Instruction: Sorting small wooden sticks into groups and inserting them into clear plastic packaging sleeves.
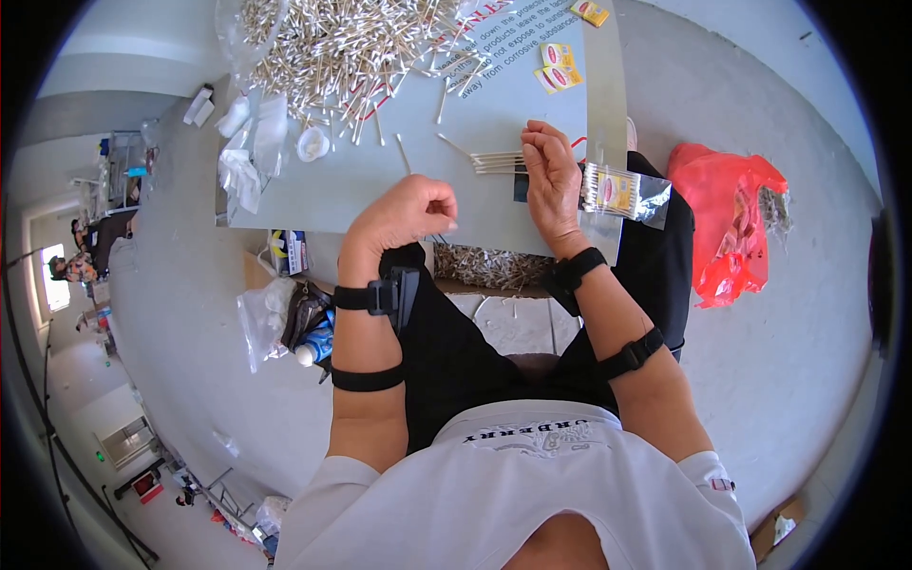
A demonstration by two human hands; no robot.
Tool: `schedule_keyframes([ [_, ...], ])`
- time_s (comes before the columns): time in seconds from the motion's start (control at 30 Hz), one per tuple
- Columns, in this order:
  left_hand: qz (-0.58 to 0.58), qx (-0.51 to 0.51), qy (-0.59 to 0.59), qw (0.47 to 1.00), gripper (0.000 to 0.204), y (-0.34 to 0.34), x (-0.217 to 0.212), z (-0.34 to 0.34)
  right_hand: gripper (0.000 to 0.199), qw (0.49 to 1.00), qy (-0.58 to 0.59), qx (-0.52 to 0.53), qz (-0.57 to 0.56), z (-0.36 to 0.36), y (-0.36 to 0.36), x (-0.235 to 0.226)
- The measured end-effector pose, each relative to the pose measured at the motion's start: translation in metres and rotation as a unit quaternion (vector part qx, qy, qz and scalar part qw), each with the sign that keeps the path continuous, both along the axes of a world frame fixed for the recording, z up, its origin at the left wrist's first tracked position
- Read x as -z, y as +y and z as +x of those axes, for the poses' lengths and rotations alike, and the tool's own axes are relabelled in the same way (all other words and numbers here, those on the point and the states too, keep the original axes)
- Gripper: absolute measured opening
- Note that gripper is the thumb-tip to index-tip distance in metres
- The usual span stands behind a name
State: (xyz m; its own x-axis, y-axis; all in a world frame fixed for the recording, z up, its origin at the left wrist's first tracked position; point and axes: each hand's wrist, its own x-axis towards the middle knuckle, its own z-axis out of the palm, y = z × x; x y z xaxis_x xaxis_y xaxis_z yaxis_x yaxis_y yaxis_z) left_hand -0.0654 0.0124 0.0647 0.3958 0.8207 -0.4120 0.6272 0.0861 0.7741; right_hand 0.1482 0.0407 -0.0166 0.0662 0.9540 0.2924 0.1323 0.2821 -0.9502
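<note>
Right hand (551, 180) over the worktop (380, 180), grip closed on a small bundle of cotton swabs (496, 162) lying flat and pointing to the left, fingers pinched on one end of it. Left hand (404, 214) nearer the body, curled almost to a fist, thumb against the fingertips; whether something thin inside, not possible to tell.

Possible troubles, as a judgement only: bundle held only at one end, so the free ends able to fan out and slip from the pinch; a loose swab able to roll over the near edge of the worktop onto the lap. Filled clear packet of swabs (622, 193) just beside the right hand, partly over the edge, so a small push from the wrist enough to make it fall.

Counting: two hands; one bundle, around five or six swabs, not sure; one filled packet; one big heap of loose swabs (332, 47) at the far side, too many to count, with several single ones scattered near it; three small yellow labels (559, 68); one red plastic bag (727, 223) on the floor, well apart on the right
</note>
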Motion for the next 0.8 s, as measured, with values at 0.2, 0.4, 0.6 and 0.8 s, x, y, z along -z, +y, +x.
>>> schedule_keyframes([
  [0.2, 0.390, -0.155, 0.136, 0.897, 0.016, 0.009, 0.022, 0.027, 0.009, 1.000, 0.007, -0.004, 0.008, -0.002, 0.000, 0.002],
  [0.4, 0.385, -0.175, 0.122, 0.898, 0.013, 0.029, 0.048, 0.020, 0.011, 0.999, 0.025, -0.023, -0.032, -0.001, -0.002, -0.002],
  [0.6, 0.306, -0.332, 0.215, 0.866, 0.010, 0.060, 0.056, 0.023, 0.011, 0.998, 0.041, -0.028, -0.032, -0.004, -0.002, -0.002],
  [0.8, 0.246, -0.326, 0.287, 0.867, 0.007, 0.058, 0.050, 0.036, 0.011, 0.998, 0.042, -0.024, -0.028, -0.003, -0.001, 0.000],
])
